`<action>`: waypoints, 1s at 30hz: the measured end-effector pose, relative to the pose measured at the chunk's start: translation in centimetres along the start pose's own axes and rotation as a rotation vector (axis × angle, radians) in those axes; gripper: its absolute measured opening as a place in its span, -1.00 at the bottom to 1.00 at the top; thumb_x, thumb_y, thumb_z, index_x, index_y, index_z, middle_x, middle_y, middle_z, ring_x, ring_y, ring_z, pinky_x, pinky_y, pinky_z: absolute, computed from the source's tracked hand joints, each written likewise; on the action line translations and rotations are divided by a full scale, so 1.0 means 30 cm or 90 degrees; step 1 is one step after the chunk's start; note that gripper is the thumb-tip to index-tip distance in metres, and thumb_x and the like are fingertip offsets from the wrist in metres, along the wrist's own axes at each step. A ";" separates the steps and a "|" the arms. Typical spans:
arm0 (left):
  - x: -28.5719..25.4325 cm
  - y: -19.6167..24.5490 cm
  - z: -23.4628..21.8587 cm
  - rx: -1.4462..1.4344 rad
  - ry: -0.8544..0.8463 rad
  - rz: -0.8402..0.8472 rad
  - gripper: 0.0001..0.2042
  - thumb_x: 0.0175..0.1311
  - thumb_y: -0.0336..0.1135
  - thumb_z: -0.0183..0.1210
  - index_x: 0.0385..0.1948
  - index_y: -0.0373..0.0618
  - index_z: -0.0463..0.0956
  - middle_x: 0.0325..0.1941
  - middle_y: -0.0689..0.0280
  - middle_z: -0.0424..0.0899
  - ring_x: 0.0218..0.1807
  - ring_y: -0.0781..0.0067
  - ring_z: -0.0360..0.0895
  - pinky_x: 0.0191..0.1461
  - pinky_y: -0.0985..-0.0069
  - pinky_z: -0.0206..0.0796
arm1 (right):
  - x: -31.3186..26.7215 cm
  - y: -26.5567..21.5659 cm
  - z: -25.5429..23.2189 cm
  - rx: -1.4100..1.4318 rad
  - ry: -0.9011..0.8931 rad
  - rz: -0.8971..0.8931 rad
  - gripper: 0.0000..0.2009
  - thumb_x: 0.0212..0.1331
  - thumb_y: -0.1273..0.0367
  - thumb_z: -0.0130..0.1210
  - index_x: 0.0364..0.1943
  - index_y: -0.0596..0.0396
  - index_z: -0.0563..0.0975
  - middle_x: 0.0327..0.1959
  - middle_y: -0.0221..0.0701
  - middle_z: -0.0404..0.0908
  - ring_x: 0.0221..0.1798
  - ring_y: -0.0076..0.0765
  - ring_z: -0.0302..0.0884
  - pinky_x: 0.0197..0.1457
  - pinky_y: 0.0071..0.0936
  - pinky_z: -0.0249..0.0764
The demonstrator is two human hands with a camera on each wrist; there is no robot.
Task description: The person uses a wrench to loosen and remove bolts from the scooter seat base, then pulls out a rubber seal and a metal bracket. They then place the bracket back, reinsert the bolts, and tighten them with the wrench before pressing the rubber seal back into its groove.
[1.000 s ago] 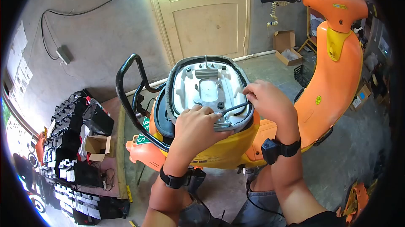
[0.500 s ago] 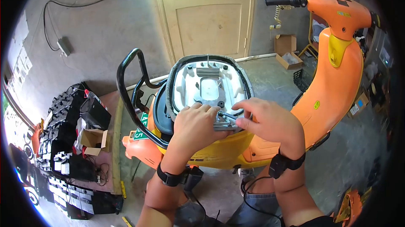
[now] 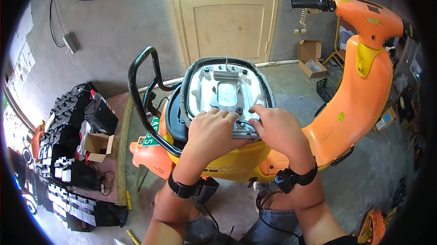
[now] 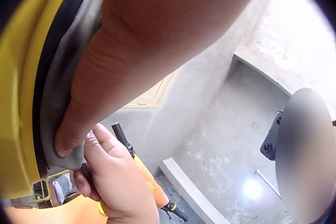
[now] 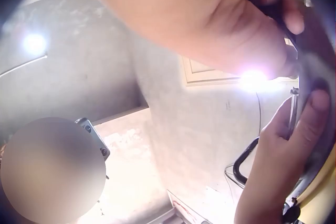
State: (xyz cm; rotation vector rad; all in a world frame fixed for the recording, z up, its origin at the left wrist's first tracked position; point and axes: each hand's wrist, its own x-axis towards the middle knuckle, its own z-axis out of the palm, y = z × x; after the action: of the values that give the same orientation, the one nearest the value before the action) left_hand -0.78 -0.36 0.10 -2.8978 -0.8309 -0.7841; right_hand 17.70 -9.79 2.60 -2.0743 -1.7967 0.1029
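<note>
The upturned scooter seat (image 3: pixel 252 83) shows its white underside and grey cover edge. My left hand (image 3: pixel 207 131) grips its near edge, fingers over the underside; in the left wrist view its thumb presses the grey cover (image 4: pixel 58 92). My right hand (image 3: pixel 281 131) is at the near right corner, thumb and fingers round a dark tool (image 3: pixel 247 122) that reaches toward the metal bracket (image 3: pixel 242 132) beside my left fingertips. The left wrist view shows my right hand (image 4: pixel 118 174) close by. In the right wrist view, a metal rod (image 5: pixel 293 111) stands beside my left hand (image 5: pixel 278 166).
The orange scooter body (image 3: pixel 355 108) curves up on the right. A black grab rail (image 3: pixel 134 81) rises left of the seat. Black battery-like blocks (image 3: pixel 68 131) and an open carton (image 3: pixel 101 147) lie at left; another carton (image 3: pixel 311 58) sits near the door (image 3: pixel 230 26).
My right hand has moved from the seat's right edge down and inward, toward my left hand, swinging the tool's outer end nearer. My left hand keeps its grip on the seat.
</note>
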 end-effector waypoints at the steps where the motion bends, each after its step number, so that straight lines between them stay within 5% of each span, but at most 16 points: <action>1: 0.000 -0.001 0.002 0.000 0.001 0.000 -0.38 -0.06 0.22 0.51 0.00 0.01 0.78 -0.14 0.31 0.84 0.00 0.26 0.76 0.07 0.27 0.57 | -0.001 0.004 0.003 -0.001 0.007 -0.029 -0.68 0.48 0.16 0.17 0.05 0.10 0.66 -0.21 -0.01 0.78 -0.04 0.22 0.75 0.05 0.07 0.61; 10: 0.002 -0.005 0.003 0.000 -0.019 -0.002 -0.36 -0.06 0.26 0.50 -0.02 -0.01 0.79 -0.15 0.30 0.83 -0.01 0.24 0.76 0.06 0.27 0.58 | -0.008 -0.012 -0.005 0.109 0.018 0.059 -0.71 0.44 0.18 0.21 -0.08 0.13 0.72 -0.28 -0.01 0.78 -0.12 0.22 0.75 -0.01 0.03 0.61; 15: 0.003 0.001 0.000 -0.017 -0.011 -0.025 -0.24 -0.07 0.29 0.50 0.09 -0.14 0.74 -0.13 0.20 0.83 -0.01 0.18 0.76 0.09 0.24 0.57 | -0.017 0.043 0.042 0.141 0.092 -0.024 -0.73 0.41 0.18 0.25 -0.12 0.11 0.73 -0.37 -0.08 0.77 -0.34 0.09 0.74 -0.20 -0.11 0.57; 19: 0.007 0.004 -0.008 -0.021 -0.027 -0.030 -0.15 -0.07 0.32 0.50 0.18 -0.19 0.68 -0.12 0.15 0.83 0.01 0.17 0.76 0.10 0.23 0.57 | -0.018 0.013 0.000 0.253 -0.045 0.123 -0.72 0.42 0.22 0.23 -0.15 0.19 0.72 -0.28 0.01 0.76 -0.20 0.18 0.75 -0.07 -0.06 0.61; 21: 0.005 0.006 -0.009 -0.015 -0.034 -0.037 -0.11 -0.08 0.34 0.49 0.23 -0.20 0.65 -0.12 0.13 0.83 0.01 0.17 0.76 0.11 0.23 0.56 | -0.021 0.037 -0.002 0.235 0.025 -0.030 -0.74 0.40 0.26 0.24 -0.14 0.21 0.72 -0.26 0.02 0.76 -0.20 0.16 0.74 -0.08 -0.09 0.61; 25: 0.005 0.006 -0.012 -0.039 -0.021 -0.038 -0.10 -0.09 0.29 0.53 0.27 -0.17 0.61 -0.18 0.25 0.83 -0.01 0.21 0.76 0.08 0.24 0.56 | -0.016 -0.002 -0.085 0.264 0.015 0.006 -0.78 0.34 0.32 0.28 -0.10 0.19 0.73 -0.28 -0.09 0.80 -0.26 -0.02 0.74 -0.10 -0.20 0.60; 29: 0.006 0.008 -0.011 -0.034 -0.047 -0.077 -0.13 -0.09 0.28 0.54 0.26 -0.11 0.61 -0.21 0.30 0.82 -0.03 0.23 0.76 0.05 0.25 0.56 | 0.018 0.048 -0.100 0.312 0.117 -0.140 -0.77 0.22 0.51 0.30 -0.04 0.15 0.72 -0.29 -0.20 0.75 -0.32 -0.13 0.67 -0.12 -0.26 0.57; 30: 0.004 0.007 -0.008 -0.032 -0.021 -0.049 -0.15 -0.09 0.28 0.53 0.24 -0.09 0.63 -0.21 0.29 0.82 -0.05 0.23 0.76 0.04 0.25 0.56 | 0.014 0.032 -0.121 0.317 0.123 -0.120 -0.80 0.25 0.58 0.27 -0.05 0.21 0.71 -0.31 -0.29 0.72 -0.35 -0.31 0.64 -0.18 -0.36 0.57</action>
State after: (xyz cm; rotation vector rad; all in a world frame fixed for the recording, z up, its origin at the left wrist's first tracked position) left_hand -0.71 -0.52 0.39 -2.9460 -0.9443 -0.7751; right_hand 19.79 -10.35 5.70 -1.5104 -1.6356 0.2584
